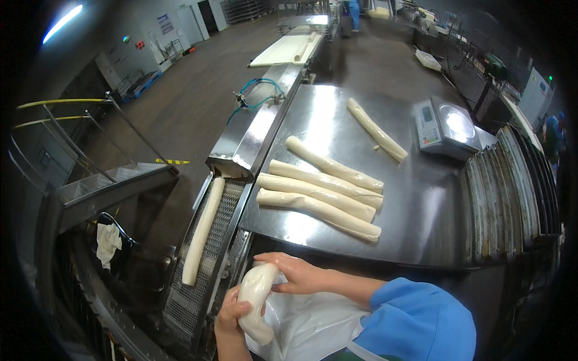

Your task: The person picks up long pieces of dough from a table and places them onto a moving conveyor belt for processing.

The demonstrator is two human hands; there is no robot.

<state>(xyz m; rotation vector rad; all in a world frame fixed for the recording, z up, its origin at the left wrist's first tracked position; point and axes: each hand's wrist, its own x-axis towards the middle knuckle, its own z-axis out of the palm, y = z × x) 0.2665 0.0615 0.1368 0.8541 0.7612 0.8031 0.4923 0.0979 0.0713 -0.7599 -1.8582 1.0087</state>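
Observation:
A thick, bent roll of pale dough [257,292] is held between my two hands in front of my white apron. My left hand [230,313] grips its lower part, thumb over the front. With fingers over its upper end, my right hand [289,271] holds the same roll from the right. Just left of my hands, a long dough roll [203,231] lies lengthwise on the metal mesh conveyor [180,310]. Several more dough rolls [319,209] lie side by side on the steel table [421,222], beyond my hands.
A single dough roll [377,130] lies farther back with a small dough scrap beside it. On the table's right stand a digital scale [447,127] and a stack of upright trays [503,189]. A metal chute [259,129] covers the conveyor ahead. Metal steps with yellow rails [114,174] stand left.

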